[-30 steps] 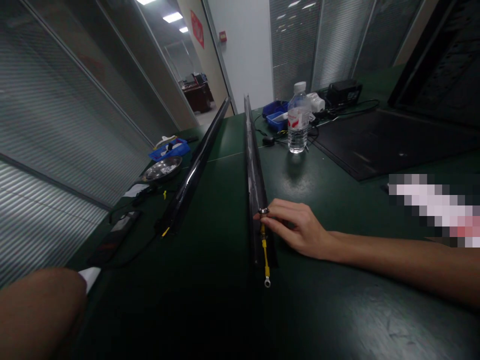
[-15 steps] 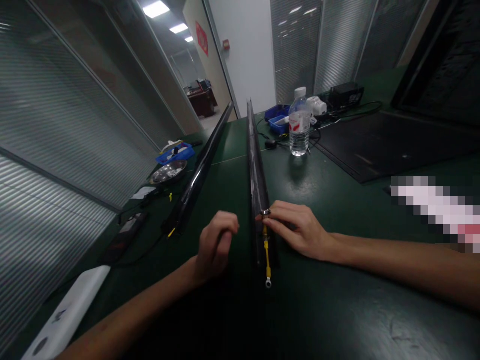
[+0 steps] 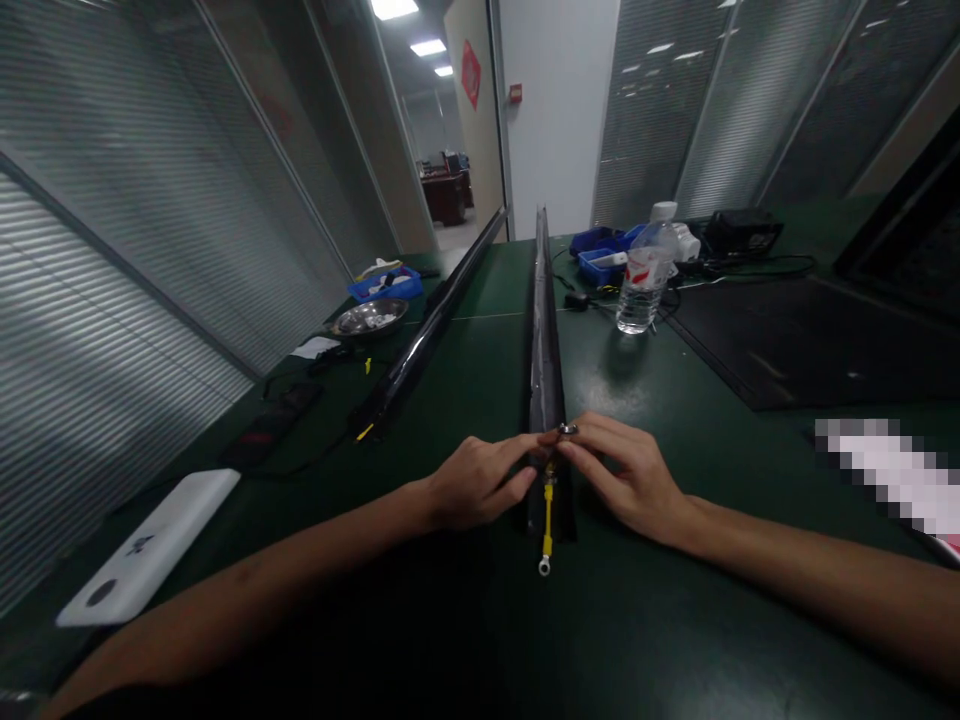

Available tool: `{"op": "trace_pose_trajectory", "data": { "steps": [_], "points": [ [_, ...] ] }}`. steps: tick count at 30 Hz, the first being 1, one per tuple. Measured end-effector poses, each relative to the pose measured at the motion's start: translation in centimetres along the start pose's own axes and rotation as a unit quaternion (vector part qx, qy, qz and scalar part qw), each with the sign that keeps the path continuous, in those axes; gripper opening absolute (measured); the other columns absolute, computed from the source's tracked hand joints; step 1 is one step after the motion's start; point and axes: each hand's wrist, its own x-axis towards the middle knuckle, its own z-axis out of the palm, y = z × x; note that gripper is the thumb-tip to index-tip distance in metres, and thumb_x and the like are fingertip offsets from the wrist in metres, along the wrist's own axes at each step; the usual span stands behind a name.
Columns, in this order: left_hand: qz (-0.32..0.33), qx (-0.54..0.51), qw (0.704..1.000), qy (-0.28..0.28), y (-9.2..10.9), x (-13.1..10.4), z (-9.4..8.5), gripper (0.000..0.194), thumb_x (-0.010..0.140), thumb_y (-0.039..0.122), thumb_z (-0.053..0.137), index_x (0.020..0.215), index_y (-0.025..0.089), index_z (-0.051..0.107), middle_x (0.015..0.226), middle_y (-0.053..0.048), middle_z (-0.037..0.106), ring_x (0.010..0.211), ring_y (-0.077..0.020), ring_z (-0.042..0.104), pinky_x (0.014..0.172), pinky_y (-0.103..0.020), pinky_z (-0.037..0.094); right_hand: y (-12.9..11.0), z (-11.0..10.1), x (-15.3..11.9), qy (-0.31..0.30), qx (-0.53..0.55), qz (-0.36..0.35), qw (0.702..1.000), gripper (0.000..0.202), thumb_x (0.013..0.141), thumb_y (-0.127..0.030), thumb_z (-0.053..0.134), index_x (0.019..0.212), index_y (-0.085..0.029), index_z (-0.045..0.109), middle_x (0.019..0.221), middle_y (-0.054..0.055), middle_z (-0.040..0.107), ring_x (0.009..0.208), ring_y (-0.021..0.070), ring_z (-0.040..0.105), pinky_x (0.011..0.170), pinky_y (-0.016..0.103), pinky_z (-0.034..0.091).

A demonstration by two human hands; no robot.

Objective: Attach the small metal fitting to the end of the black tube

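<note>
A long black glossy strip (image 3: 545, 350) runs away from me down the middle of the table. Over its near end lies a short yellow cable (image 3: 548, 515) with a metal ring lug (image 3: 544, 566) pointing toward me. My right hand (image 3: 626, 475) pinches a small round metal part (image 3: 568, 429) at the cable's far end. From the left, my left hand (image 3: 487, 480) reaches the same spot, its fingertips over the strip and close to the right fingertips; what lies between them is too small to tell. Another black strip (image 3: 420, 350) lies to the left.
On the right stand a water bottle (image 3: 643, 275), blue trays (image 3: 600, 265) and a black mat (image 3: 817, 335). A metal bowl (image 3: 369, 318), a blue tray (image 3: 386, 284) and a white device (image 3: 154, 545) are on the left of the green table.
My left hand has moved right, from beside the strip onto its near end, and its fingers have stretched toward my right hand. The whole view has shifted.
</note>
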Motion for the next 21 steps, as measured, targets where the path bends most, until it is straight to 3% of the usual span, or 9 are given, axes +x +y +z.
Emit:
{"op": "trace_pose_trajectory", "data": {
  "steps": [9, 21],
  "points": [
    [0.009, 0.038, 0.998, -0.044, -0.02, 0.14, -0.20, 0.031, 0.110, 0.029, 0.038, 0.138, 0.017, 0.046, 0.106, -0.006, 0.073, 0.084, -0.0192, 0.072, 0.076, -0.028, 0.051, 0.20, 0.00, -0.19, -0.015, -0.002, 0.007, 1.000, 0.017, 0.106, -0.013, 0.055, 0.099, -0.017, 0.070, 0.089, 0.007, 0.066, 0.080, 0.0196, 0.064, 0.070, 0.031, 0.051],
    [0.015, 0.019, 0.999, -0.028, -0.23, -0.05, 0.17, 0.055, 0.109, 0.028, 0.040, 0.160, 0.020, 0.019, 0.132, -0.007, 0.068, 0.102, -0.0219, 0.073, 0.088, -0.032, 0.055, 0.02, -0.13, -0.03, -0.034, 0.022, 0.013, 0.999, 0.021, 0.107, -0.015, 0.052, 0.095, -0.019, 0.069, 0.088, 0.006, 0.066, 0.078, 0.0192, 0.064, 0.070, 0.030, 0.052]
  ]
}}
